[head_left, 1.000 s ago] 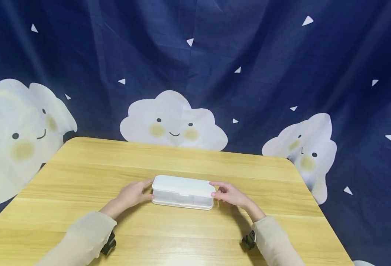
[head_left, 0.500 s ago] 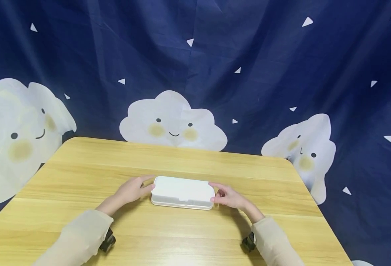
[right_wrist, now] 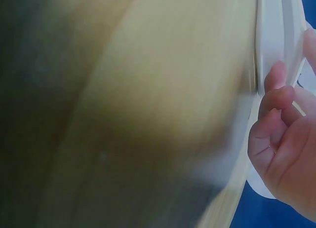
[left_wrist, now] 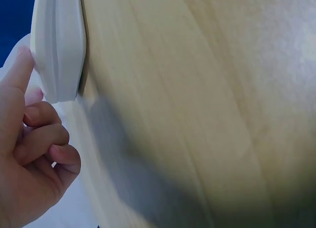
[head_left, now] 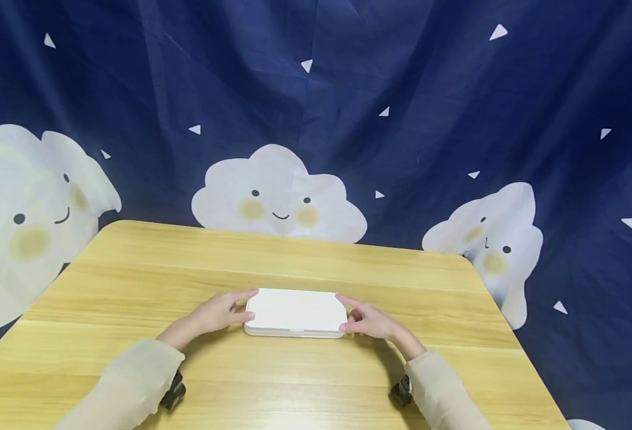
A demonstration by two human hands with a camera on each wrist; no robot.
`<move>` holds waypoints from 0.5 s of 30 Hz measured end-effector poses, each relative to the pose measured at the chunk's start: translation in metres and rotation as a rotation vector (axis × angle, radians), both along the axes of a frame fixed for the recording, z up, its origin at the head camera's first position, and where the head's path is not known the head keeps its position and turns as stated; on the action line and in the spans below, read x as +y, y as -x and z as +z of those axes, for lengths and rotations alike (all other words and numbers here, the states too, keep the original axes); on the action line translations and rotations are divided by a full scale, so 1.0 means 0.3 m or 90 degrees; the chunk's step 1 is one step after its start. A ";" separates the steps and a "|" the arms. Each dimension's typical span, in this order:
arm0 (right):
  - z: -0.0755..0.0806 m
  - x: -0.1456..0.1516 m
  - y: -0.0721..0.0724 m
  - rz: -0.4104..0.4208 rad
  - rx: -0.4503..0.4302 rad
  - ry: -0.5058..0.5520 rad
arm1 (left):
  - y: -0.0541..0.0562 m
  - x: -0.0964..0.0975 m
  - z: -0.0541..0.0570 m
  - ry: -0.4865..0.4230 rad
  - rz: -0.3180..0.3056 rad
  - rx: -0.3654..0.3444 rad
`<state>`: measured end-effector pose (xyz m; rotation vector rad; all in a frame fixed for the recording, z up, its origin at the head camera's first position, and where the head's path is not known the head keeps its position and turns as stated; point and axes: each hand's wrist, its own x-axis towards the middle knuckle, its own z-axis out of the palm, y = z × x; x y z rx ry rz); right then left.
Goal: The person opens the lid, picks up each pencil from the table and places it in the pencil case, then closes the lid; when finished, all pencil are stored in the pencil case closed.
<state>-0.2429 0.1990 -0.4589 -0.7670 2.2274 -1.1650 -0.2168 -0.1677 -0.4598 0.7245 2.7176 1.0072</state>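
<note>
A long white lidded box (head_left: pixel 297 312) lies on the wooden table in the head view, its hinged lid down over the base. My left hand (head_left: pixel 220 310) holds its left end, index finger at the far corner and thumb on the lid's front corner. At the right end my right hand (head_left: pixel 372 319) grips in the same way. In the left wrist view, the left thumb (left_wrist: pixel 19 70) touches the box's edge while other fingers curl below its end. The right wrist view has the right fingertips (right_wrist: pixel 276 72) against the box end. The box's inside is hidden.
The wooden table (head_left: pixel 294 382) has rounded far corners. Behind it hangs a dark blue curtain (head_left: pixel 316 107) with printed clouds and white triangles. A dark wrist camera (head_left: pixel 173 391) sits under the left sleeve, another camera (head_left: pixel 402 393) under the right.
The lid has swung down from raised to flat on the base. My left hand has shifted from the lid's side onto its corners; my right hand stays at the right end.
</note>
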 end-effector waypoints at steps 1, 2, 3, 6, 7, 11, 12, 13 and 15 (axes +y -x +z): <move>0.000 0.000 -0.001 0.000 -0.003 -0.003 | 0.000 0.000 -0.001 0.000 -0.004 -0.001; 0.000 -0.001 -0.002 -0.001 -0.004 -0.005 | 0.000 0.000 -0.004 0.004 -0.007 0.002; -0.001 -0.001 -0.002 -0.003 -0.004 -0.007 | 0.000 0.000 -0.005 0.006 -0.009 0.002; -0.002 -0.004 -0.004 -0.010 0.000 -0.014 | 0.000 -0.001 -0.011 0.015 -0.007 0.005; -0.002 -0.004 -0.004 -0.011 0.000 -0.016 | 0.000 -0.001 -0.012 0.018 -0.005 0.006; -0.004 -0.006 -0.003 -0.011 0.005 -0.018 | 0.006 -0.002 -0.013 0.034 -0.006 0.014; -0.005 -0.007 -0.002 -0.011 0.006 -0.018 | 0.009 -0.002 -0.012 0.038 -0.007 0.017; -0.006 -0.008 -0.002 -0.011 0.007 -0.017 | 0.012 -0.002 -0.012 0.041 -0.010 0.021; -0.007 -0.009 -0.002 -0.013 0.009 -0.017 | 0.018 -0.002 -0.011 0.044 -0.013 0.023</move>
